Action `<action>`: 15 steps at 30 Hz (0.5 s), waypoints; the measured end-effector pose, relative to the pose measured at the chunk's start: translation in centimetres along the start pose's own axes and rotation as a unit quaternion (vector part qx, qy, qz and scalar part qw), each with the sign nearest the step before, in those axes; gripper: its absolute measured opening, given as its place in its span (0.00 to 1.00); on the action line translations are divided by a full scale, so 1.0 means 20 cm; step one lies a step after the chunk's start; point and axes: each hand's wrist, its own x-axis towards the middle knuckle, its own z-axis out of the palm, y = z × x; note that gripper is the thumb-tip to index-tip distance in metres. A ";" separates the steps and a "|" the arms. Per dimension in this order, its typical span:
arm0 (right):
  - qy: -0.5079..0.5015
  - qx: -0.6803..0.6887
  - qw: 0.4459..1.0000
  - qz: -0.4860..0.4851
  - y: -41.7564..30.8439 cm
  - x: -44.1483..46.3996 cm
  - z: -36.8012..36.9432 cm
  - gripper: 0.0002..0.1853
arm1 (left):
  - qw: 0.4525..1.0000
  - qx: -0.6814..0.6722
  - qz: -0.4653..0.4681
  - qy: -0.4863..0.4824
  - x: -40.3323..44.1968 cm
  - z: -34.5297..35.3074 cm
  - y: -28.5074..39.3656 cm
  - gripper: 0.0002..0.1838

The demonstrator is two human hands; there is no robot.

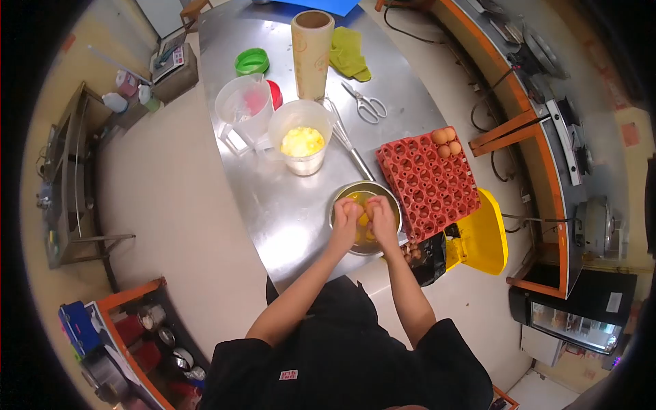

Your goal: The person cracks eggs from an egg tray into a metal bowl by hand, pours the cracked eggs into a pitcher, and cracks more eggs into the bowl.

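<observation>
Steel, bright with glare, tops the counter, and near its front edge sits a metal bowl with yellow egg in it. Above the bowl, the left hand and right hand are close together but just apart. Both are clamped on brown shell, a piece in each; the fingers partly hide the left piece.

Just right of the bowl lies a red tray, with four eggs at its far right corner. Broken shells lie below the tray's near end, beside a black bag and a yellow bin.

A whisk lies beyond the bowl, its handle toward it, with scissors near its wires. To the left stands a clear jug holding something yellow, next to a second jug. Farther back are an upright roll, a green cloth and a green ring.
</observation>
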 end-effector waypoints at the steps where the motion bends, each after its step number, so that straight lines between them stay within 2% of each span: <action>1: 0.007 0.009 1.000 0.013 -0.03 0.01 -0.01 0.11 | 1.000 -0.005 -0.026 -0.001 -0.01 -0.02 0.03 0.18; 2: 0.026 0.047 0.998 0.019 -0.06 0.01 -0.02 0.11 | 0.999 -0.011 -0.049 -0.004 -0.02 -0.04 0.05 0.18; 3: 0.027 0.029 0.999 -0.014 -0.03 0.01 0.00 0.11 | 0.996 -0.030 -0.077 -0.023 -0.01 -0.05 -0.02 0.18; 5: 0.017 -0.011 0.996 -0.085 0.05 0.01 0.05 0.11 | 0.998 0.058 0.034 -0.004 -0.01 -0.02 -0.14 0.19; 6: 0.013 -0.014 0.997 -0.072 0.03 0.00 0.06 0.10 | 0.991 0.100 0.087 0.006 -0.01 0.00 -0.14 0.19; 7: 0.009 -0.017 0.998 -0.059 0.00 -0.01 0.06 0.10 | 0.992 0.091 0.086 0.011 0.00 -0.01 -0.14 0.19; 10: 0.018 -0.019 1.000 0.005 -0.07 0.00 0.03 0.10 | 0.998 -0.046 -0.048 -0.012 -0.03 -0.03 -0.03 0.18; 11: 0.001 0.025 0.999 0.031 -0.10 0.00 0.01 0.06 | 0.998 -0.050 -0.046 -0.012 -0.03 -0.04 -0.03 0.18; 14: 0.027 -0.133 0.985 -0.110 -0.10 -0.02 -0.02 0.07 | 0.998 -0.060 -0.034 -0.004 -0.01 -0.05 -0.07 0.18; 15: 0.004 -0.124 0.991 -0.043 -0.12 -0.02 -0.03 0.11 | 0.997 -0.065 -0.028 0.006 0.00 -0.04 -0.08 0.17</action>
